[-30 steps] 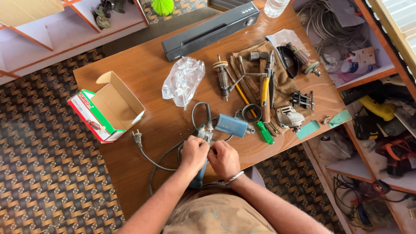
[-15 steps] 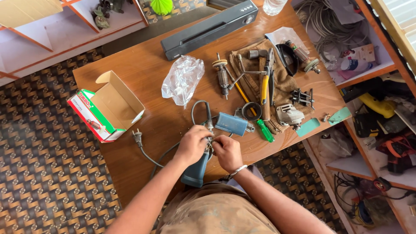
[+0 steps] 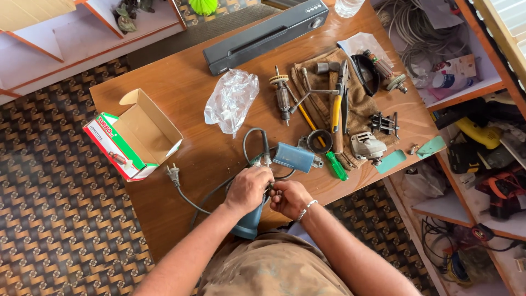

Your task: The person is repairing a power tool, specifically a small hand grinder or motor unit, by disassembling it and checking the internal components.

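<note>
Blue plastic tool housing (image 3: 249, 223) now sits lower centre, pulled toward the body; left hand (image 3: 247, 189) grips it, fingers wrapped, while right hand (image 3: 289, 198) pinches its cable end.

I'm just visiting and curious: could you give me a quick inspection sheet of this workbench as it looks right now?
Surface: brown wooden table, crowded on the right half.
Job's things: blue power tool body at the near edge, gripped by the left hand; the right hand pinches something small beside it, too small to tell; a separate blue housing piece lies just beyond.
Clutter: open cardboard box, crumpled clear plastic bag, long black device, hand tools and motor parts on a brown cloth, green screwdriver.
Hands: both closed on the work.
Cables: grey power cord with its plug lying loose, unplugged.
Surroundings: patterned floor, shelves with more tools.
</note>
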